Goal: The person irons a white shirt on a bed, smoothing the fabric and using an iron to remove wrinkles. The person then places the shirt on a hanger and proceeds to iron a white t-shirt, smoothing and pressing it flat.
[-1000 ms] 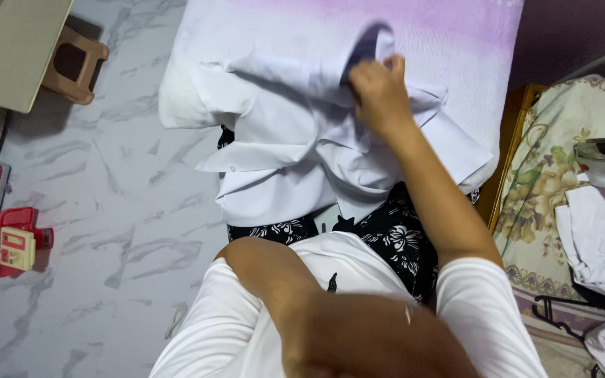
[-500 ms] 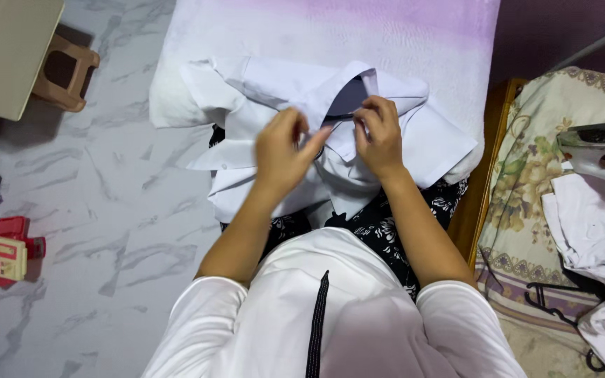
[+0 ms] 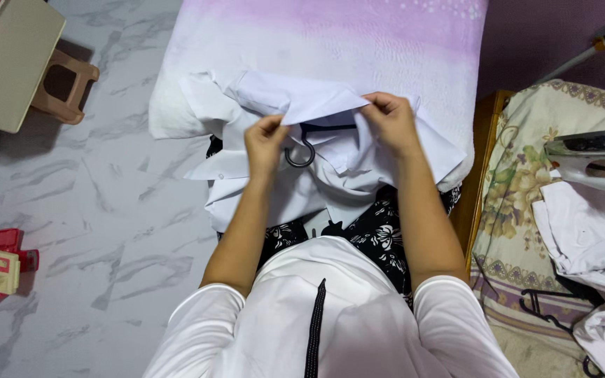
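White cotton shirt [image 3: 330,150], crumpled with its collar toward you, lies across the lilac-to-white padded board [image 3: 358,49] in front of your lap, and a black plastic hanger [image 3: 301,150] sits partly inside its neck opening, the hook poking out just below the collar. Your left hand [image 3: 266,140] is pinching the collar edge on its side, thumb against fingers; your right hand [image 3: 390,119] is pinching the collar fabric on the other side, and between them the collar is pulled taut above the hanger bar. My guess is that the hanger could slip out of the neck or tilt if one pinch lets go, since only the stretched cloth seems to hold it, and the loose sleeves near the board's edge could drag the shirt toward the marble-patterned floor [image 3: 106,210]. Counted: one shirt in hand, one hanger in it, one more black hanger [image 3: 547,311] lying on the floral cloth beside the pile of white garments [image 3: 596,245], one clothes iron [image 3: 593,154], one brown plastic stool [image 3: 64,84].
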